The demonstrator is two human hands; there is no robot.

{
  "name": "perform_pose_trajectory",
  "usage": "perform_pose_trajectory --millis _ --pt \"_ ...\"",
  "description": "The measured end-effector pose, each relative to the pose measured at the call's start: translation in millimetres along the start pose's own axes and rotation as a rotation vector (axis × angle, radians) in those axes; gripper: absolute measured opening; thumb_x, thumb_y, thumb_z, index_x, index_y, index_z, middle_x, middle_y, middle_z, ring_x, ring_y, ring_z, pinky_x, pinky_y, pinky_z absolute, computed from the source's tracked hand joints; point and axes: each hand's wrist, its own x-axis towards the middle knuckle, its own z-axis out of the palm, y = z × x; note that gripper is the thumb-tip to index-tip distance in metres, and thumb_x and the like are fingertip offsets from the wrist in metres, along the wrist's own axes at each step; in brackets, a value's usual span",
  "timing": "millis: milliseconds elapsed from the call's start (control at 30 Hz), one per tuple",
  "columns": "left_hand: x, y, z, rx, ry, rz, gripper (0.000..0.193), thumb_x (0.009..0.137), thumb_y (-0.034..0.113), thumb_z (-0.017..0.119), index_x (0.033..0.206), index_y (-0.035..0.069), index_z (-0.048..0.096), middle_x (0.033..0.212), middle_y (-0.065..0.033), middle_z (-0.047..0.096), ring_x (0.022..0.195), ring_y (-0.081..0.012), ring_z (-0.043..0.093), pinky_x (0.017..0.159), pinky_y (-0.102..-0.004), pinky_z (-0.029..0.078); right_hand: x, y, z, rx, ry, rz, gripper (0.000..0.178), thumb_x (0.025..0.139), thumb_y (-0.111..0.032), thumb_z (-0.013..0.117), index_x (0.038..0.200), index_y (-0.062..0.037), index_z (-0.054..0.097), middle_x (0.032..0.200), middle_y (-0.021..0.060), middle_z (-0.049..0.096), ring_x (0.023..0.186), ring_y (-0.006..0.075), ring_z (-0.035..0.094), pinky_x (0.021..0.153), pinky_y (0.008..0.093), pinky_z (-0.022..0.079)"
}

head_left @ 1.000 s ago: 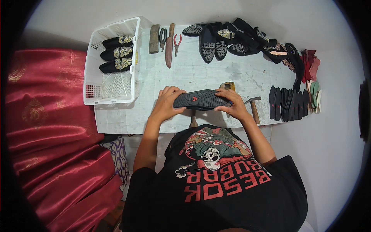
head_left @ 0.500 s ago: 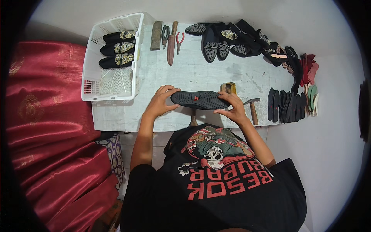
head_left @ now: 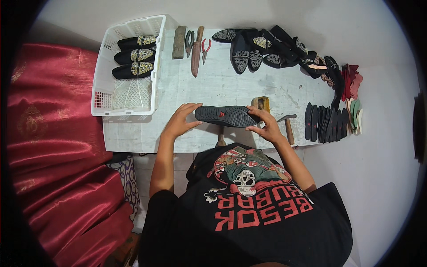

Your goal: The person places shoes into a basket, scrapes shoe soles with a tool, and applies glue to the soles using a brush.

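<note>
A black shoe (head_left: 227, 116) is held level above the near edge of the table, its ridged sole with a small red mark turned up toward me. My left hand (head_left: 181, 120) grips its left end between thumb and fingers. At the other end, my right hand (head_left: 266, 124) pinches the shoe the same way. The shoe's upper is hidden beneath the sole. Just beyond my right hand stands a small yellowish open container (head_left: 261, 103). A hammer (head_left: 289, 127) lies to the right of that hand.
A white plastic basket (head_left: 155, 95) with black, jewelled shoes (head_left: 133, 56) stands at left. Nearby lie a whetstone (head_left: 179, 42), black pliers (head_left: 189, 43), a knife (head_left: 195, 55) and red-handled pliers (head_left: 205, 50). Black shoes (head_left: 240, 58) pile up at the back right; black soles (head_left: 327, 123) line the right edge.
The shoe has tilted slightly in my hands, its right end a little lower. Both hands keep their hold, and the whole view has shifted slightly.
</note>
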Motion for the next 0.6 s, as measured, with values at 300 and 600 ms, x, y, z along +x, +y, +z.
perform_pose_trajectory --millis 300,600 --pt "-0.5 0.0 1.2 -0.120 -0.014 -0.021 0.071 0.076 0.013 0.086 0.141 0.008 0.059 0.134 -0.0116 0.063 0.128 -0.0308 0.056 0.111 -0.0388 0.044 -1.6 -0.3 -7.3 0.020 -0.059 0.061 0.059 0.080 -0.026 0.087 0.132 -0.0085 0.065 0.143 0.0132 0.062 0.133 0.0320 0.058 0.111 0.0415 0.046" --pt "2.6 9.2 1.2 -0.066 -0.019 -0.017 0.068 0.077 0.016 0.086 0.139 0.008 0.059 0.136 -0.0116 0.062 0.129 -0.0306 0.057 0.112 -0.0396 0.043 8.4 -11.5 -21.2 0.011 -0.062 0.036 0.060 0.077 -0.030 0.089 0.129 -0.0076 0.067 0.139 0.0119 0.065 0.129 0.0318 0.061 0.109 0.0412 0.048"
